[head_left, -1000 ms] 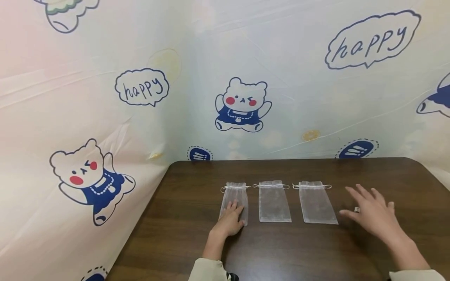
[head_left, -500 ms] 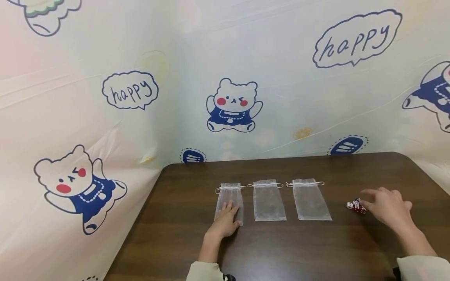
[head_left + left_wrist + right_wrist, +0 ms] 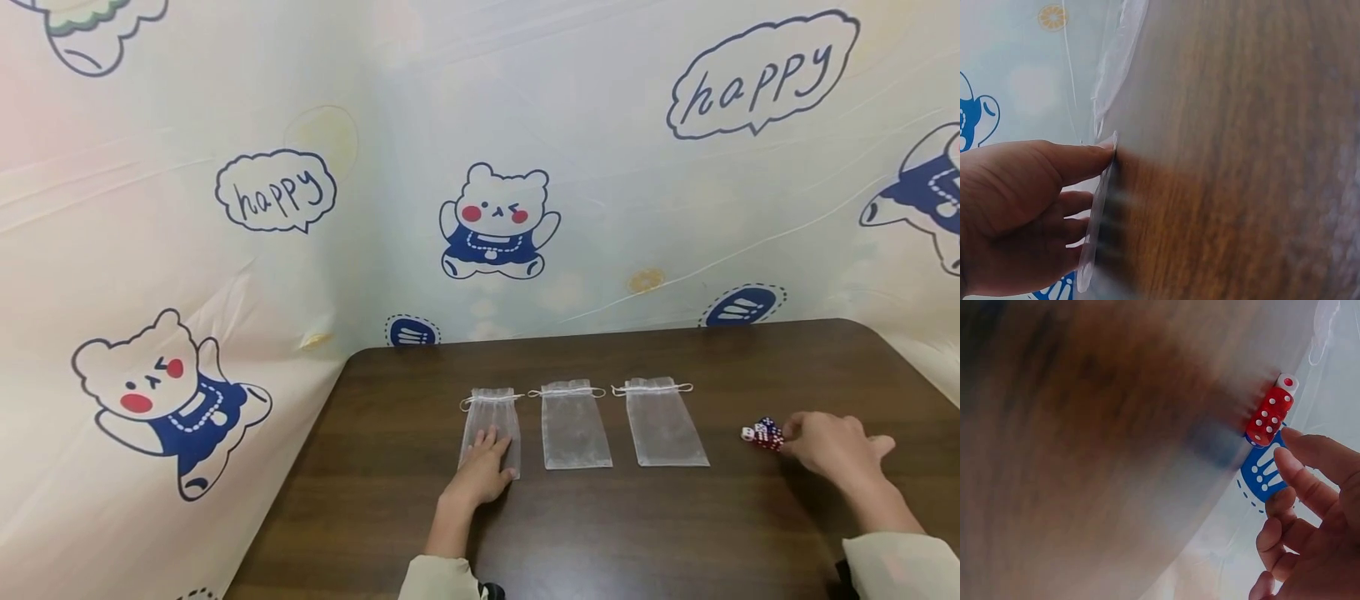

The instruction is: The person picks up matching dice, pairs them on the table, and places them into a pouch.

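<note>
Three sheer white drawstring bags lie in a row on the brown table: a left bag, a middle bag and a right bag. My left hand rests on the left bag with its fingers spread; in the left wrist view the thumb lies at the near edge of the bag. A small cluster of red, blue and white dice sits right of the bags. My right hand is just beside the cluster, fingertips right at the red dice, with loosely bent fingers.
The dark wooden table has rounded far corners. Behind and to the left hangs a pale cloth printed with bears and speech bubbles.
My right hand has come down from above the dice to their right side, its fingers bending inward, and the cluster has come into view. My left hand stays on the left bag.
</note>
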The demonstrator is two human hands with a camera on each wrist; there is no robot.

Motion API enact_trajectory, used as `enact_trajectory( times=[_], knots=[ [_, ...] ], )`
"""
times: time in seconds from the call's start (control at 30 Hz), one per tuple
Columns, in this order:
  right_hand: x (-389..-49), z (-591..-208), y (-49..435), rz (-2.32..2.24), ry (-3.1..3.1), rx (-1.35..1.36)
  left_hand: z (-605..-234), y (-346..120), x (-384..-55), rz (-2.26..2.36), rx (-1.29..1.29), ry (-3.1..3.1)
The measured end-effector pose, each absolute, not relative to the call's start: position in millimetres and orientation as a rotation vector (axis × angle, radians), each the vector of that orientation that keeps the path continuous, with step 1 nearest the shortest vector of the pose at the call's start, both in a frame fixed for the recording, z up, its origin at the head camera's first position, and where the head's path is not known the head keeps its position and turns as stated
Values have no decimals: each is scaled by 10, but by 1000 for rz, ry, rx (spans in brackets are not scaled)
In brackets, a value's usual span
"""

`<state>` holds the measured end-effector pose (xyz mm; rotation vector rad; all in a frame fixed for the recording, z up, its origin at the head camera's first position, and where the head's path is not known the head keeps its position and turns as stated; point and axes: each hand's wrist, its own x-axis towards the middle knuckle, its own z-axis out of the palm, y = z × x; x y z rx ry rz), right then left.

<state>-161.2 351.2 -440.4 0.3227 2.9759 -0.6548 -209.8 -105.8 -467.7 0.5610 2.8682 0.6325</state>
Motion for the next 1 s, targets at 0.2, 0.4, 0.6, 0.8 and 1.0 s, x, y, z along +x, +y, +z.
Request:
enact_trajectory(
  times=[0.2, 0.4, 0.6, 0.8, 1.0],
  knots=[
    [-1651, -4415, 3523, -644, 2941, 333, -4677, -1053, -2103, 622, 563, 2872],
    [-1668, -4426, 3533, -639, 2924, 337, -4673, -1056, -2097, 619, 566, 2873],
    [-1693, -4446, 3542, -628, 2910, 339, -4673, -1056, -2091, 625, 559, 2868],
    [-1706, -4460, 3538, -626, 2898, 342, -4695, -1061, -2103, 627, 552, 2864],
    [-1702, -4438, 3531, -615, 2906, 336, -4706, -1061, -2112, 645, 554, 2863]
  ],
)
